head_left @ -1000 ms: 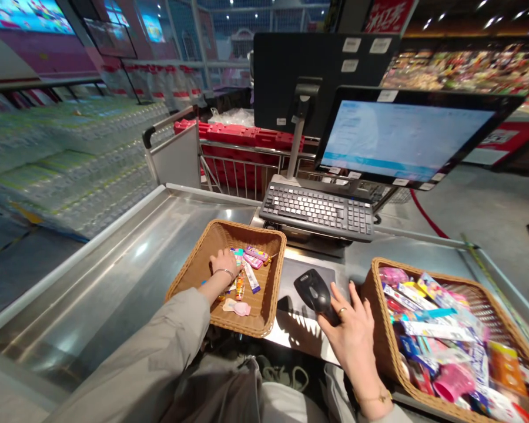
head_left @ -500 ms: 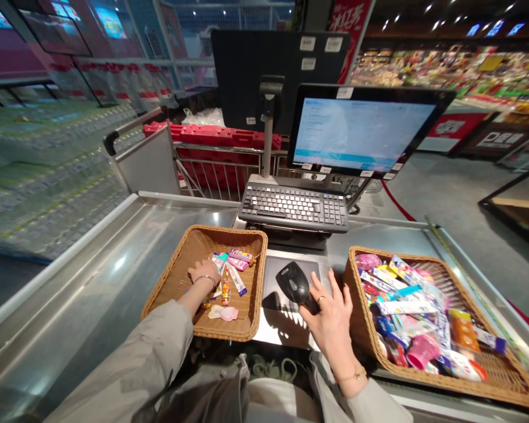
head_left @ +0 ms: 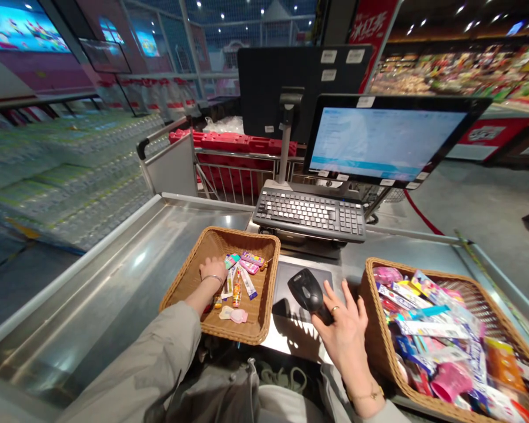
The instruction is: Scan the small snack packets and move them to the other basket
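Note:
My left hand (head_left: 213,269) reaches down into the left wicker basket (head_left: 176,283), beside a teal packet (head_left: 231,261). Its fingers point down and away, so their tips and anything under them are hidden. Several small packets lie in this basket, among them a white-and-blue stick pack (head_left: 248,283) and a pink-and-cream piece (head_left: 235,315). With my right hand (head_left: 346,326) I hold a black barcode scanner (head_left: 307,290), its handle between thumb and palm while the other fingers spread outward. The scanner's head points left over a metal plate (head_left: 286,269).
A second wicker basket (head_left: 372,311) on the right is heaped with colourful packets. Behind the plate stand a keyboard (head_left: 308,212) and a lit monitor (head_left: 383,144). A metal counter (head_left: 127,264) runs left. A trolley with red crates (head_left: 242,143) is beyond.
The whole view has shifted, so the counter and baskets appear further right. Both hands keep about the same places: left in the left basket, right with the scanner.

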A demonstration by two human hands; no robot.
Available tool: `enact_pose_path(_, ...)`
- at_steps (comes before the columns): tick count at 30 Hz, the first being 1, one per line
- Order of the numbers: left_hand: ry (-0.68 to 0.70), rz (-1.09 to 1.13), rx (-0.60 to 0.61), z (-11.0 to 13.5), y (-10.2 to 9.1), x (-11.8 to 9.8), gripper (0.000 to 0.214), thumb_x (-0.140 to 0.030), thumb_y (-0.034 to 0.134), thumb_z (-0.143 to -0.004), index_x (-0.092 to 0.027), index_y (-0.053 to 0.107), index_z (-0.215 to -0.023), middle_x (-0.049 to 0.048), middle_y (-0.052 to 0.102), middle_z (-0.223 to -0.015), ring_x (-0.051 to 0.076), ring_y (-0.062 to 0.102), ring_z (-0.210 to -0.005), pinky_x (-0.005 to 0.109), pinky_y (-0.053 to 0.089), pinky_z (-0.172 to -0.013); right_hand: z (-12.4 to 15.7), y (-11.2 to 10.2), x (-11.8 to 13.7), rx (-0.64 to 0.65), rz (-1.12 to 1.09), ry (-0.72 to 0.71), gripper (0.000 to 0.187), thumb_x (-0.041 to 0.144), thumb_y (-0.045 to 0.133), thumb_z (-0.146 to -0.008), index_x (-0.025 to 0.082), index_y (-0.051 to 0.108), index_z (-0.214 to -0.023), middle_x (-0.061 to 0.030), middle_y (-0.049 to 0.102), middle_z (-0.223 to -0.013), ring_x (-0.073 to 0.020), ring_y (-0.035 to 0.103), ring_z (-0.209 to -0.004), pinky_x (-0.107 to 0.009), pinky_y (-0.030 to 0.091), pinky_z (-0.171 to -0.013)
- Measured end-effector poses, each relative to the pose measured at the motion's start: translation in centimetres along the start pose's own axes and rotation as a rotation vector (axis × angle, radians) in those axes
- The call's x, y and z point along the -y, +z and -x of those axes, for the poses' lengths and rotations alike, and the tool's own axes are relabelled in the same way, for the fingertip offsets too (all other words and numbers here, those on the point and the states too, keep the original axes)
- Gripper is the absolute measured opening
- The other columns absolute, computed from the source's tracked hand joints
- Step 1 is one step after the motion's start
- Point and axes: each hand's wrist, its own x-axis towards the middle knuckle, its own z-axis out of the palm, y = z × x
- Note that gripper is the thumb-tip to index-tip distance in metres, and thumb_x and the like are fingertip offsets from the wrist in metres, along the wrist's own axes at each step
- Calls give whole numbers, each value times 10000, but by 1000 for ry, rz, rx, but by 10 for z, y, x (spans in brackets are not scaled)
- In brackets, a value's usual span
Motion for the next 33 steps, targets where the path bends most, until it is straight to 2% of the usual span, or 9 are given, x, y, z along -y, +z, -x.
enact_pose_path(4, 41, -22, -138, 11, -15, 3, 349, -344, 527, -855, -191, 621, -1154, 157, 585, -1251, 331, 450, -1159, 484, 382, -926, -1, -1, 1, -12, -8, 4, 349, 312, 584, -801, 232, 643, -1135, -56, 636, -1309, -325, 347, -1409, -633, 217, -1105)
enact_pose_path(6, 92, -27, -196, 20, -24, 6, 339, -348, 549, -851, -221, 632, -1155, 127, 568, -1315, 329, 436, -1201, 508, 350, -994, -2, -2, 1, -16, -21, 5, 351, 310, 590, -799, 230, 643, -1137, -50, 635, -1312, -330, 354, -1404, -630, 219, -1106)
enact_pose_path(10, 202, -17, -321, 43, -40, 6, 347, -333, 567, -855, -272, 629, -1192, 45, 423, -1513, 341, 281, -1394, 584, 170, -1142, -3, -5, 1, -19, -36, 18, 330, 311, 605, -781, 236, 654, -1100, -43, 631, -1317, -340, 368, -1392, -636, 221, -1103)
enact_pose_path(13, 338, 37, -509, 60, -51, -1, 340, -361, 566, -867, -267, 644, -1185, 38, 387, -1540, 349, 175, -1465, 639, 55, -1169, -3, -9, 1, -34, -42, 29, 312, 317, 607, -768, 237, 660, -1065, -44, 628, -1321, -338, 380, -1384, -638, 215, -1106)
enact_pose_path(16, 473, 78, -664, 73, -61, -16, 344, -384, 557, -883, -272, 643, -1197, 28, 373, -1546, 344, 136, -1485, 661, -30, -1169, -5, -13, 1, -46, -49, 50, 286, 308, 600, -761, 241, 666, -1031, -38, 631, -1317, -330, 387, -1382, -634, 216, -1107)
enact_pose_path(20, 580, 131, -783, 81, -70, -44, 330, -381, 577, -880, -287, 648, -1188, 22, 382, -1539, 354, 156, -1481, 673, -65, -1157, -6, -21, 1, -55, -43, 81, 314, 296, 595, -758, 251, 664, -1062, -27, 635, -1310, -334, 390, -1380, -629, 221, -1104)
enact_pose_path(27, 693, 251, -919, 80, -74, -92, 330, -389, 661, -827, -287, 670, -1140, 26, 472, -1480, 359, 230, -1460, 661, -84, -1155, -3, -37, -7, -108, 0, 125, 322, 264, 601, -736, 236, 674, -1048, -38, 652, -1287, -332, 405, -1366, -597, 242, -1099)
enact_pose_path(33, 766, 269, -935, 82, -77, -119, 338, -384, 686, -811, -284, 677, -1133, 37, 480, -1473, 370, 236, -1456, 670, -66, -1149, 3, -46, -16, -125, 14, 207, 328, 260, 613, -744, 254, 670, -1067, -25, 642, -1302, -332, 386, -1375, -613, 204, -1110)
